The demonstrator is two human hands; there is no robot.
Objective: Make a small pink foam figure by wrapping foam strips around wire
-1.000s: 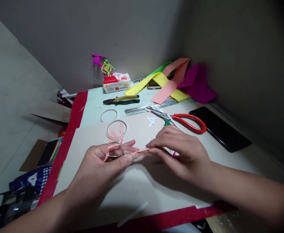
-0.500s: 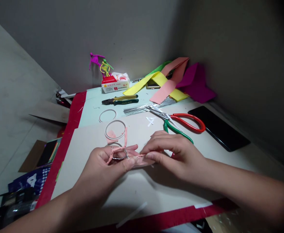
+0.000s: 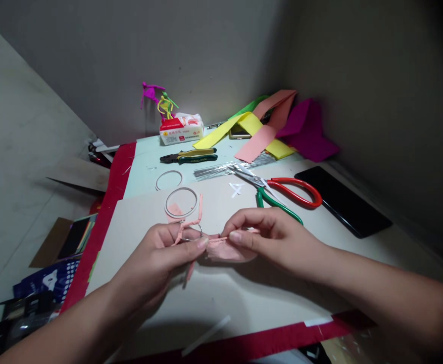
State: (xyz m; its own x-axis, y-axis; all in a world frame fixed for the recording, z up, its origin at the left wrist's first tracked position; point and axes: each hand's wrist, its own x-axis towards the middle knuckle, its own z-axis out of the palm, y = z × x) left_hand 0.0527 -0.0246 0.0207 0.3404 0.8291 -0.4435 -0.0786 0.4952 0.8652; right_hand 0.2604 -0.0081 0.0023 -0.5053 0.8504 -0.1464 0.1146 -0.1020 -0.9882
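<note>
A small wire figure [image 3: 195, 221], partly wrapped in pink paper, is pinched between the thumb and fingers of my left hand [image 3: 168, 247]. One pink limb points up and another hangs below the hand. My right hand [image 3: 266, 232] pinches a strip of pink crepe paper [image 3: 231, 251], stretched to the right of the figure. Just behind the hands lies a white ring [image 3: 181, 202] over a pink scrap [image 3: 175, 209], with a second ring [image 3: 168, 180] farther back.
Scissors [image 3: 257, 180] and a black phone [image 3: 342, 202] lie at right. Behind are pliers [image 3: 189, 156], wires [image 3: 213, 172], folded coloured paper [image 3: 255, 136] and a small box [image 3: 181, 130] beneath little figures [image 3: 165, 106]. A clear strip [image 3: 206, 335] sits near the red edge [image 3: 274, 336].
The wire figure is turned, and one pink limb now shows below my left hand. More of the pink strip is visible. The fingers of my left hand have drawn in.
</note>
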